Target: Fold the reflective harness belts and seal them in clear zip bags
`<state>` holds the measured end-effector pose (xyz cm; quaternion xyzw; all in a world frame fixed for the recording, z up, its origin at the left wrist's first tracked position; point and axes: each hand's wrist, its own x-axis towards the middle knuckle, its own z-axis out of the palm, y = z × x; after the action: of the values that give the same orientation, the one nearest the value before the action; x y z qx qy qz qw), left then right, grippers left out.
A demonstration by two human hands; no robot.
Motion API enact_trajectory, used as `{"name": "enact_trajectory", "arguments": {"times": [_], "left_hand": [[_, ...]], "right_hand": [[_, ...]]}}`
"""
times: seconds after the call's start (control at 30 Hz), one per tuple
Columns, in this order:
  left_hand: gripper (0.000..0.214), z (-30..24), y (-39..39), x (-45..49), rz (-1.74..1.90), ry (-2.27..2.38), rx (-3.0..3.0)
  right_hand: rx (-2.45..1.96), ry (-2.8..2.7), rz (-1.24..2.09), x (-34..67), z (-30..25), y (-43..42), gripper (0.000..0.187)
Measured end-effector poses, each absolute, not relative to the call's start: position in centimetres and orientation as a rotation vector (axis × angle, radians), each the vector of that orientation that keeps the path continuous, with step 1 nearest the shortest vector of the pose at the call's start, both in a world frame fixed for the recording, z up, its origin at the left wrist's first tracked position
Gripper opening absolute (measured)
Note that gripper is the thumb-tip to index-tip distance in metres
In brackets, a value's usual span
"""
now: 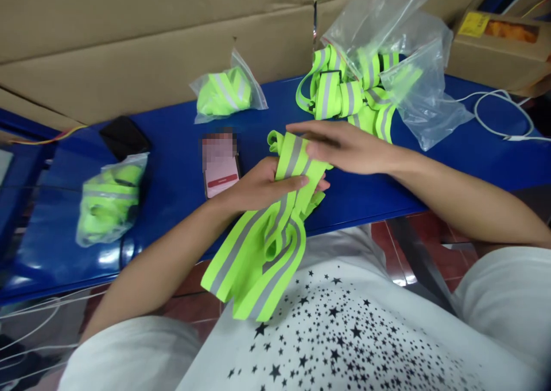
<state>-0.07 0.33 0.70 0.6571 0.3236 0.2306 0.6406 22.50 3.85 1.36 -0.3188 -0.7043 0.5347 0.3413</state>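
Observation:
A neon yellow-green reflective strap with grey stripes point(267, 247) hangs in folds off the front edge of the blue table point(172, 150) onto my lap. My left hand point(262, 187) is closed around the strap's bundled upper part, thumb across the top. My right hand point(344, 147) lies flat over the strap's top end, fingers stretched out to the left and touching it. Just beyond my hands lies a loose pile of the same straps point(344, 92), partly under clear plastic bags point(404, 52).
Two bagged straps rest on the table: one at the back point(226, 92), one at the left point(109, 204). A phone point(220, 164) lies by my left hand, a black object point(124, 136) farther left. White cable point(499, 115) at right; cardboard boxes point(150, 46) behind.

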Motion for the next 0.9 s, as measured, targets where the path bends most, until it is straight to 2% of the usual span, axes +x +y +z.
{"name": "enact_trajectory", "arguments": {"times": [0.1,0.3,0.43,0.53,0.73,0.9], "left_hand": [[0.038,0.9,0.0,0.1,0.636,0.828,1.458],[0.043,2.3,-1.0,-0.1,0.487,0.647,0.906],[0.033,2.2,-0.9,-0.4,0.226,0.518,0.996],[0.032,1.8,-0.9,-0.2,0.113,0.465,1.160],[0.020,1.9,-0.3,-0.1,0.282,0.540,1.351],[0.030,2.4,0.2,-0.2,0.171,0.502,1.257]], "right_hand": [[-0.797,-1.959,1.220,22.1,1.2,2.6,0.068],[-0.842,-1.912,1.090,21.7,1.7,0.5,0.054],[-0.725,-1.974,0.988,21.6,2.2,0.3,0.049],[-0.680,-1.963,1.033,21.4,2.2,0.5,0.046],[-0.919,-1.665,1.353,21.5,3.0,0.5,0.035],[-0.799,-1.382,1.515,21.4,3.9,0.1,0.021]]}}
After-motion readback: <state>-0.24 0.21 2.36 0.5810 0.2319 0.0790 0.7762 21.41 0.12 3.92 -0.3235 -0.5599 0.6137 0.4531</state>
